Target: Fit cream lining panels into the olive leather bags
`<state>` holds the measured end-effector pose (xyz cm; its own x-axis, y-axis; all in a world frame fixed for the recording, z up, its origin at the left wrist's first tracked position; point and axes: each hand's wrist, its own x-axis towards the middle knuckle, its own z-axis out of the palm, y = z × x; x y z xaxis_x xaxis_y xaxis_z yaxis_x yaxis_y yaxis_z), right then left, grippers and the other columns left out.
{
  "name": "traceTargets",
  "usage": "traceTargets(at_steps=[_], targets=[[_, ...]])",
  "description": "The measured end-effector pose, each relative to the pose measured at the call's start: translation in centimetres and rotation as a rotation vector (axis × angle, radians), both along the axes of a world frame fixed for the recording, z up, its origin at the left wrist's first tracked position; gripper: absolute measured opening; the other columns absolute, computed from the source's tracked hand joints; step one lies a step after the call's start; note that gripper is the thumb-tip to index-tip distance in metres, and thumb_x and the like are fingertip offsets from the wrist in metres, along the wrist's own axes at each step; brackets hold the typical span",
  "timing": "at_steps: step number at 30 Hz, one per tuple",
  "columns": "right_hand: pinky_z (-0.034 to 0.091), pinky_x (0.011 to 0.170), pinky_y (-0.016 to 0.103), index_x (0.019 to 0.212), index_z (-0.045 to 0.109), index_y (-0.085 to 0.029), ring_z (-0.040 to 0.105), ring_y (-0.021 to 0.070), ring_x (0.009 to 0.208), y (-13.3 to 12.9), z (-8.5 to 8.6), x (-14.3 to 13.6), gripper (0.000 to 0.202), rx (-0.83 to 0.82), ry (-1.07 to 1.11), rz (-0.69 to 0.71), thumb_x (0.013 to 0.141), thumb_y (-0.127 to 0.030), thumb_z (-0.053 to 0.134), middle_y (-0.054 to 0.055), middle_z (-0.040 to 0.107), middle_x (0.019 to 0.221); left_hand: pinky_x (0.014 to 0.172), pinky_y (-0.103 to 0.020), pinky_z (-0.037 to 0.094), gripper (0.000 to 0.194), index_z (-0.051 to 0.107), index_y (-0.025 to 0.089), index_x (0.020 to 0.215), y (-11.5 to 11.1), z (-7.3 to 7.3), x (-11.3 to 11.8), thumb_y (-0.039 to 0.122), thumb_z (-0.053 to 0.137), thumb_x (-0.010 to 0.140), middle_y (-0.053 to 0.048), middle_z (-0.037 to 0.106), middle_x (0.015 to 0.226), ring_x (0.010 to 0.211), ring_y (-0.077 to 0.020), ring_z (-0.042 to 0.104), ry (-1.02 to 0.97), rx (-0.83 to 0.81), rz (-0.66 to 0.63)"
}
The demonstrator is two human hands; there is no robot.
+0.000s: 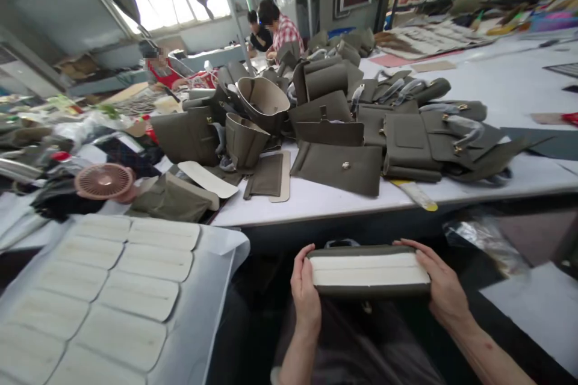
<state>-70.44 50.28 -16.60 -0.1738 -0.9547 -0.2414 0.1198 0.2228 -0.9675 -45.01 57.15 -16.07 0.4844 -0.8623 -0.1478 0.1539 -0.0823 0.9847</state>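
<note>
A dark olive bag [370, 292] is held up above my lap, with a long white panel [370, 269] along the face turned toward me. My left hand [306, 289] grips its left end, fingers at the upper corner. Around the right end, my right hand [442, 283] is closed with its fingers along the top edge. To the left, rows of off-white rounded panels [139, 293] lie on a translucent sheet [198, 313]. Beyond the bag, a flat olive piece with a metal clasp [338, 168] lies near the white table's [253, 213] front edge.
Many olive bags and parts [406, 138] are piled across the table. A pink fan [105, 181] stands at the left. A yellow-ended strip [415, 194] overhangs the table edge. Clear plastic [485, 240] lies at the right. Several people [284, 33] are in the background.
</note>
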Motion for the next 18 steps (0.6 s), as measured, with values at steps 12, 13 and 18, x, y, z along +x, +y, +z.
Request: traceTargets(at_steps=[12, 13, 18], targets=[[0.042, 0.088, 0.036, 0.110, 0.070, -0.024, 0.060, 0.0268, 0.105, 0.1, 0.2, 0.2, 0.036, -0.079, -0.014, 0.004, 0.084, -0.048, 0.064, 0.006, 0.072, 0.117, 0.092, -0.035, 0.045, 0.041, 0.061, 0.019, 0.123, 0.0, 1.0, -0.5, 0.047, 0.045, 0.097, -0.008, 0.064, 0.122, 0.106, -0.0221, 0.058, 0.006, 0.000, 0.017], [0.042, 0.087, 0.036, 0.109, 0.070, -0.022, 0.060, 0.0268, 0.103, 0.6, 0.9, 0.1, 0.036, -0.099, -0.021, 0.010, 0.085, -0.048, 0.061, 0.006, 0.072, 0.113, 0.095, -0.037, 0.045, 0.042, 0.061, 0.020, 0.124, 0.4, 1.4, -0.9, 0.049, 0.046, 0.096, -0.008, 0.065, 0.120, 0.106, -0.0232, 0.059, -0.001, 0.044, 0.009], [0.043, 0.073, 0.035, 0.101, 0.075, -0.018, 0.061, 0.0233, 0.082, 1.6, 2.1, -0.8, 0.034, -0.175, -0.008, -0.065, 0.083, -0.042, 0.057, 0.007, 0.075, 0.100, 0.110, -0.055, 0.041, 0.052, 0.066, 0.025, 0.118, -0.3, 2.2, -2.2, 0.058, 0.060, 0.078, -0.007, 0.067, 0.119, 0.120, -0.0379, 0.057, -0.148, 0.254, 0.064]])
